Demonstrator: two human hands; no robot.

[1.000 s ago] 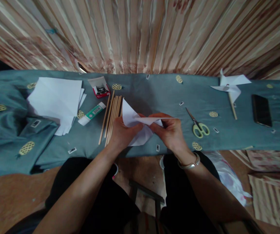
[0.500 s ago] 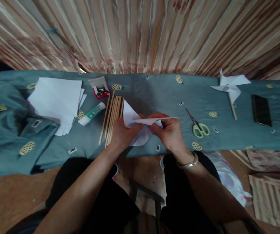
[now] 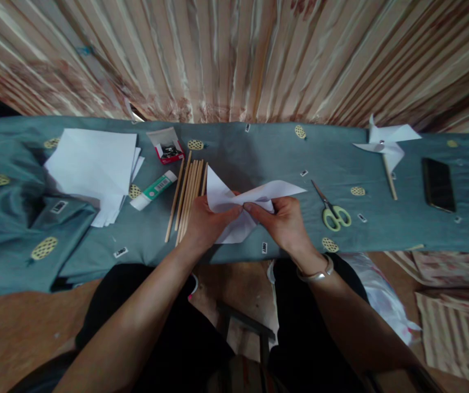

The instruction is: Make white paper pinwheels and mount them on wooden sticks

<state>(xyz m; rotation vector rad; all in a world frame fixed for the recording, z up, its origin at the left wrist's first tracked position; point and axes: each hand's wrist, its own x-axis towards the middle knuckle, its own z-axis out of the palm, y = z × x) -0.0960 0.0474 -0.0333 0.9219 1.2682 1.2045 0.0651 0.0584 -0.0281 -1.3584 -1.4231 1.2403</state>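
Striped curtain — backdrop across the whole far side. Table, under a grey-green cloth with yellow oval prints, runs full width. Stack of white paper sheets, far left, within reach. Finished paper pinwheel on its stick and a dark phone, set aside at right. Bundle of wooden sticks beside the left hand. Cut paper square — held just above the table's near edge, centre, flaps lifted; both hands pinch its middle, the right hand gripping a folded-in corner. Glue stick, green-handled scissors, open box of pins.
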